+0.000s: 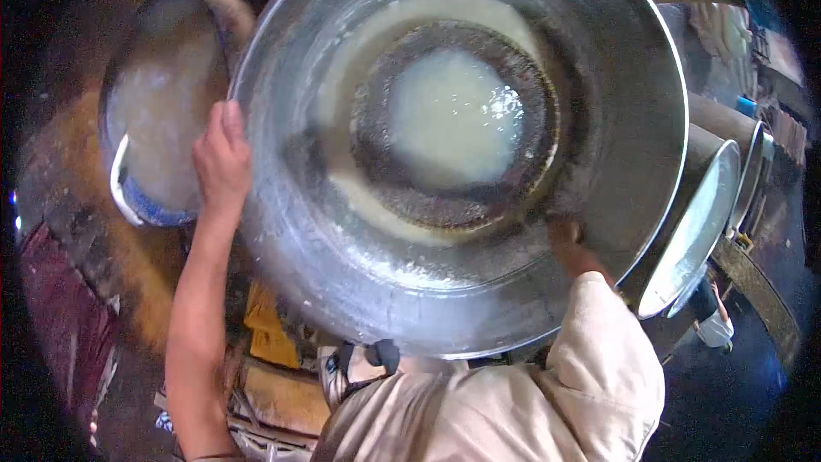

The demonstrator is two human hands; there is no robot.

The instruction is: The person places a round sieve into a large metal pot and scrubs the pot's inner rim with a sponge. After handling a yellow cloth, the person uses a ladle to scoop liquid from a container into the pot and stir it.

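A large round metal vat (616, 162) fills the middle of the view. Pale, cloudy liquid (453, 120) lies at its bottom, ringed by dark, speckled residue. My left hand (223, 152) is closed on the vat's left rim, fingers over the edge. My right arm reaches over the near right rim, and my right hand (564, 235) is inside the vat by the lower right wall. Its fingers are dark and blurred, so what they hold, if anything, cannot be made out.
A pot (231, 13) of cloudy liquid with a white handle stands at left. More metal vats (735, 175) stand at right, one holding pale liquid. Yellow cloth (272, 338) lies below left. Another person (714, 325) is at the lower right.
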